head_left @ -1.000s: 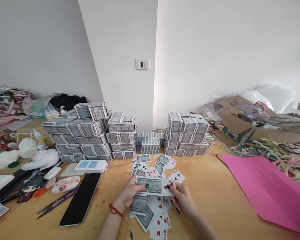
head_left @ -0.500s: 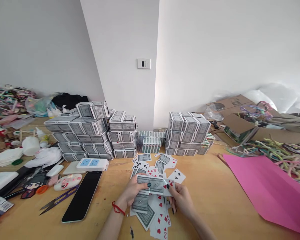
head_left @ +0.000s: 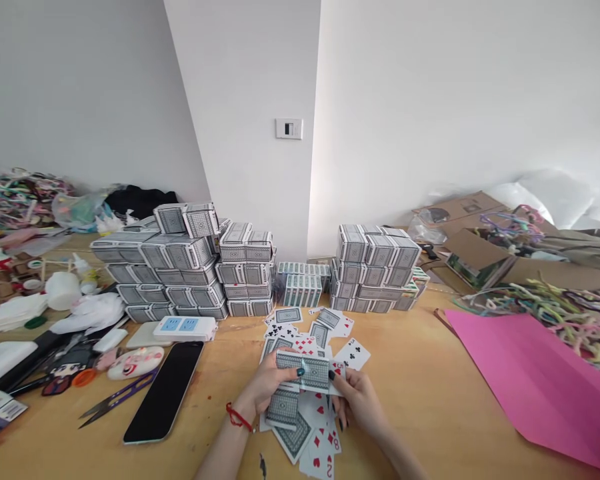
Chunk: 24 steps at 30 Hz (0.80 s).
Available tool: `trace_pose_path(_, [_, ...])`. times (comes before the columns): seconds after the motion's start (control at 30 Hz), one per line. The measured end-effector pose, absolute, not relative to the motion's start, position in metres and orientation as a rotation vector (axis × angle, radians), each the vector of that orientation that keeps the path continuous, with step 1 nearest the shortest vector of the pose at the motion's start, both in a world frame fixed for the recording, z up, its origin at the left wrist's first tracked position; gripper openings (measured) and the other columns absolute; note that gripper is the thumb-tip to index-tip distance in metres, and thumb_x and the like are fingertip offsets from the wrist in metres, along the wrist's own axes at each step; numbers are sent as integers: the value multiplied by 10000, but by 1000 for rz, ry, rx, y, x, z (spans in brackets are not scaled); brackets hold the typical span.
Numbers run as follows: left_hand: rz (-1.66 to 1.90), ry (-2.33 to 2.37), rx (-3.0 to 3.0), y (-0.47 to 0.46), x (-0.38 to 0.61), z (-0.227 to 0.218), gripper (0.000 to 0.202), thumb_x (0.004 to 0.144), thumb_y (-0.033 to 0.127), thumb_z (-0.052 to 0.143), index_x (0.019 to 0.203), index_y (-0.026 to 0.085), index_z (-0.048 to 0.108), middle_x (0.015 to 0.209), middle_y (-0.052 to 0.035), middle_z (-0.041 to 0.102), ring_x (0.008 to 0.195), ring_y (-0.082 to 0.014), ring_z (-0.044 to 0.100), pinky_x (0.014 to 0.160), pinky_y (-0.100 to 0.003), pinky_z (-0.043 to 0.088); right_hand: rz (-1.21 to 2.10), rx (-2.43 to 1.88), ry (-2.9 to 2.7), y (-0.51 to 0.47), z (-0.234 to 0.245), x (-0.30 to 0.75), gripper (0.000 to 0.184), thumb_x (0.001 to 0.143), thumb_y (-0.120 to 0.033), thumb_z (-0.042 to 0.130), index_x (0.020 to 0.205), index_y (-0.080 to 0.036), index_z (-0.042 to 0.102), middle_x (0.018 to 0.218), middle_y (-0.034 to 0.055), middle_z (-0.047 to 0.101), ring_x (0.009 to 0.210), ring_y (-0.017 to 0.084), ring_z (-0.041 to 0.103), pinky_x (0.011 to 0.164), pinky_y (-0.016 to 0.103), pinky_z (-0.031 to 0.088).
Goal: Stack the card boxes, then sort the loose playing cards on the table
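My left hand [head_left: 266,388] and right hand [head_left: 359,402] both pinch a thin packet of cards [head_left: 305,371] by its short ends (light, slick and bendy, I'd judge).

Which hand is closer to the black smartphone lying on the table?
Left. The left hand grips the stack of cards to the right of the smartphone; the right hand holds the stack's other end, farther away.

A thin red cord bracelet [head_left: 237,417] is worn at the wrist of the left hand [head_left: 267,388], and dark teal polish is noted on the fingernails [head_left: 301,372] of both it and the right hand [head_left: 360,403].
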<state>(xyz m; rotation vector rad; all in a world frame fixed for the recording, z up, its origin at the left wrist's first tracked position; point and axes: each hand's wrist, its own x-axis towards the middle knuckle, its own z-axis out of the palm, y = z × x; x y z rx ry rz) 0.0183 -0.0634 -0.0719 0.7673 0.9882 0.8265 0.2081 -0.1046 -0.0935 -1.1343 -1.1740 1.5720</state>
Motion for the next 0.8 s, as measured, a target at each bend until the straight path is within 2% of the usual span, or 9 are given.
trace_pose_path(0.3, [826, 991, 790, -64, 19, -75, 489, 490, 187, 768, 906, 165, 512, 692, -10, 654, 606, -163, 621, 602, -292, 507, 1607, -1109, -1180, -103, -100, 207, 451, 710, -588, 490, 566, -164, 441, 394, -31, 529, 277, 91, 486, 303, 176, 201])
trace_pose_path(0.5, [872, 984, 853, -65, 20, -74, 394, 517, 206, 760, 854, 153, 564, 737, -31, 670, 696, -182, 635, 684, -301, 497, 1593, -1144, -1177, -103, -98, 206, 463, 693, -627, 477, 598, -178, 415, 390, -46, 519, 279, 96, 482, 305, 178, 207])
trace_pose_path(0.63, [943, 974, 1020, -63, 21, -68, 274, 585, 233, 718, 813, 135, 602, 793, -64, 681, 769, -218, 632, 706, -329, 497, 1553, -1142, -1112, -104, -98, 203, 452, 720, -634, 443, 660, -188, 404, 396, -54, 527, 260, 86, 463, 288, 162, 203])
trace_pose_path(0.73, [1081, 1047, 1246, -63, 20, -64, 163, 656, 238, 654, 785, 141, 635, 783, -71, 684, 760, -226, 631, 709, -352, 496, 1582, -1027, -979, -102, -97, 204, 434, 747, -612, 435, 771, -180, 466, 444, -41, 554, 289, 98, 494, 290, 164, 280])
trace_pose_path(0.8, [1186, 1045, 1479, -66, 19, -61, 103, 701, 206, 601, 779, 165, 656, 810, -73, 687, 870, -244, 609, 784, -388, 474, 1632, -902, -863, -101, -94, 206, 465, 741, -612, 444, 888, -175, 505, 534, -7, 600, 358, 119, 540, 324, 194, 367])
